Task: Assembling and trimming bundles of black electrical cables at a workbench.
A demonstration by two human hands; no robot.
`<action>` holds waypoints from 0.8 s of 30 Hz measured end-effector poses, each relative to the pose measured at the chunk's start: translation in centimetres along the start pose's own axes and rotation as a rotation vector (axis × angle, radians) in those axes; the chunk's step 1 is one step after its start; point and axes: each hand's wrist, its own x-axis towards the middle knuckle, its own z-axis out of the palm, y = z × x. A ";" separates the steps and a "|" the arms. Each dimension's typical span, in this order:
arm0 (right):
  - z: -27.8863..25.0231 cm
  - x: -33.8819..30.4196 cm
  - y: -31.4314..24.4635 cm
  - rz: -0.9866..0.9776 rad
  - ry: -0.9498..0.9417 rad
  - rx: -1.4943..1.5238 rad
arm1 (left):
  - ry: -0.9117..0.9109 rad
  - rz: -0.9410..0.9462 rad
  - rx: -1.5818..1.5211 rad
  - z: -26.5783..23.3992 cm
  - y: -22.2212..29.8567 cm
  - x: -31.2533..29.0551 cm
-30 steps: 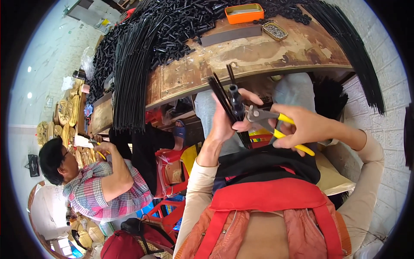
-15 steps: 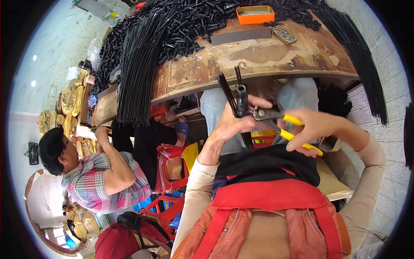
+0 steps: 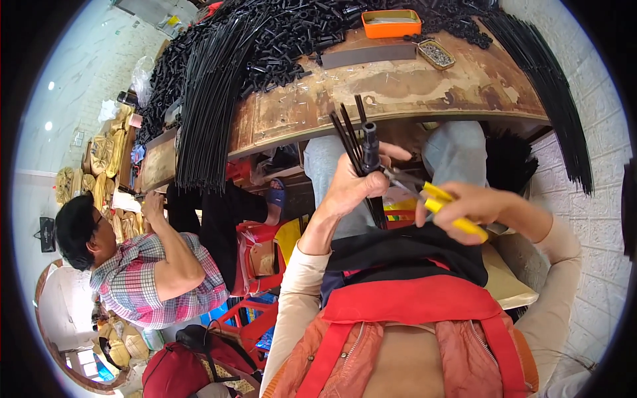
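My left hand (image 3: 350,189) is closed round several thin black rods (image 3: 346,136) and a short black plastic tube (image 3: 370,147), above my lap. The tube's open end points up, and the rods stick out beside it. In my right hand (image 3: 468,207) is a pair of pliers (image 3: 430,196) with yellow handles, its handles squeezed close together. The pliers' jaws reach to the tube's lower part beside my left thumb. Whether the jaws grip anything is hidden there.
A worn wooden table (image 3: 398,93) bears a heap of black tubes (image 3: 292,50), an orange tray (image 3: 391,25) and a small dish of metal bits (image 3: 436,54). Bundles of black rods (image 3: 209,113) hang over its edge. At the left sits another person (image 3: 149,265).
The pliers' handles have come closer together as my right hand closed and shifted slightly left and down. The tube and rods in my left hand have tilted a little.
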 end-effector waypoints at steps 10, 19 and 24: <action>1.7 0.7 -1.3 -0.379 0.438 -0.812 | 0.447 0.035 0.074 1.7 0.1 0.3; 1.8 4.1 3.4 -0.352 0.420 -0.377 | 0.295 0.026 0.021 1.0 -0.4 0.0; 0.9 2.9 2.6 -0.260 0.363 -0.215 | 0.356 0.016 0.036 1.5 -0.6 0.0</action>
